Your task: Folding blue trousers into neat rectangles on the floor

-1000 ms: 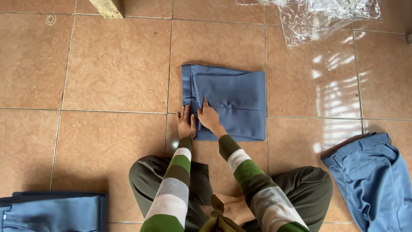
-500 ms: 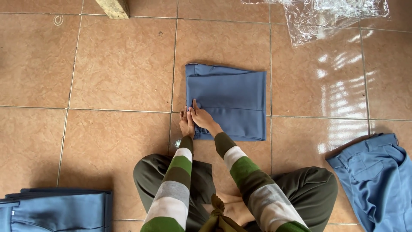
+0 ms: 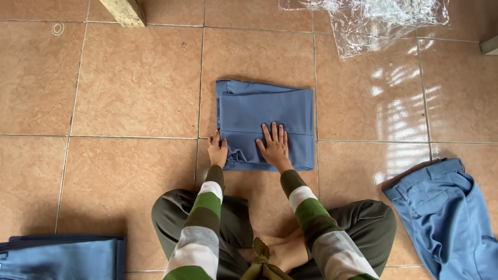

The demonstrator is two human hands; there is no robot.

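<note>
A folded blue garment [image 3: 270, 114] lies on the tiled floor in front of my crossed legs. My right hand [image 3: 274, 146] lies flat on its near half, fingers spread. My left hand [image 3: 217, 150] rests on the garment's near left corner, fingers curled at the edge beside a bunch of wrinkled cloth. Both arms wear green, white and grey striped sleeves. Neither hand lifts the cloth.
Unfolded blue trousers [image 3: 448, 212] lie at the right. A stack of folded blue garments [image 3: 62, 256] sits at the bottom left. Crumpled clear plastic wrap [image 3: 373, 18] lies at the top right, and a wooden post [image 3: 124, 11] stands at the top left.
My right hand has moved right and spread flat on the garment, away from my left hand. The left hand stays at the near left corner.
</note>
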